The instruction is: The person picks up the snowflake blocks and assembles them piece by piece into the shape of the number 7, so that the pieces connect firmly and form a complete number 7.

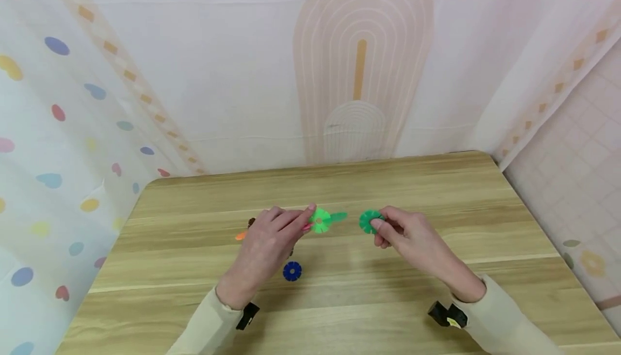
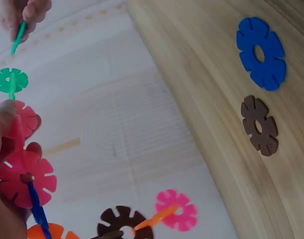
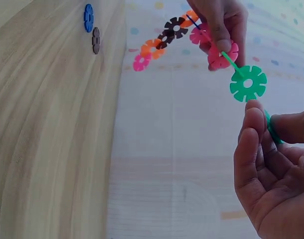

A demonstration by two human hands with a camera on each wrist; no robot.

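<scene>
**A:** Left hand [image 1: 264, 244], what do I log?

**B:** I note it raised over the worktop [image 1: 436, 193], fingers [image 3: 219, 37] clenched on a chain of snowflake discs [image 3: 176, 30]. From the right wrist view I see thumb and fingertips pinching a pink disc [image 3: 226, 56] at the chain's near end. Beyond the fingers a bright green disc [image 1: 320, 220] sticks out edge-on, and a darker green disc [image 3: 248, 83] is slotted on its tip.

**A:** And behind those fingers?

**B:** I count brown, orange and pink discs trailing away toward the wrist side, joined edge to slot.

**A:** Right hand [image 1: 412, 236]?

**B:** Fingers curled, thumb and forefinger grasping a single green disc [image 1: 370, 221]. I put it just beside the chain's free tip, not touching it, a small gap between the two sets of fingers.

**A:** Loose pieces?

**B:** A blue disc [image 1: 292, 271] lies flat on the worktop below the left fingers. From the left wrist view a brown disc [image 2: 259, 126] lies just beside it, apart from it.
</scene>
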